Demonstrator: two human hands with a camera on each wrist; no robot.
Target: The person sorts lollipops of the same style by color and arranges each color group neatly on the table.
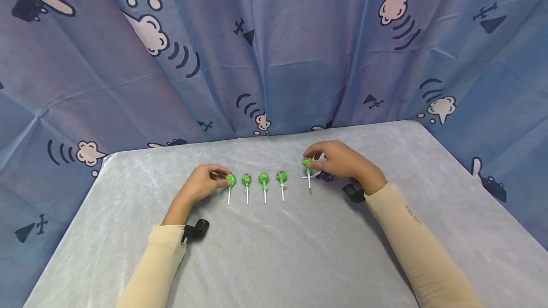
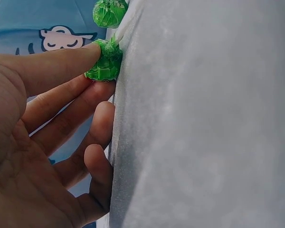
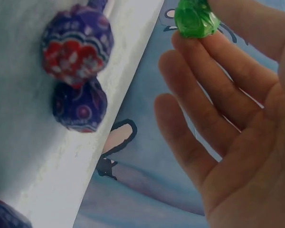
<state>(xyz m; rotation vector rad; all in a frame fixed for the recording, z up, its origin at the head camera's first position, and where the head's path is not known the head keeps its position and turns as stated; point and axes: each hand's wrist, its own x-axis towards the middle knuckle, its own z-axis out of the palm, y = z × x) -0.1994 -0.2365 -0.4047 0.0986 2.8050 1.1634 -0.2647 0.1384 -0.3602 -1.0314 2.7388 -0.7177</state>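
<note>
My left hand (image 1: 204,183) pinches the head of the leftmost green lollipop (image 1: 230,180) between thumb and fingers; its white stick points toward me on the table. To its right, three more green-wrapped lollipops lie in a row, among them a middle lollipop (image 1: 263,178) and an end lollipop (image 1: 281,177). Farther right, my right hand (image 1: 340,158) grips another green lollipop (image 3: 197,20) by its head, stick pointing toward me. Purple-wrapped lollipops (image 3: 78,42) lie beside and below that hand, partly hidden by it in the head view.
A pale grey cloth covers the table (image 1: 274,251). Behind it hangs a blue patterned curtain (image 1: 274,61), close along the table's far edge. Black wrist cameras, such as the left camera (image 1: 198,228), jut from both cuffs over the tabletop.
</note>
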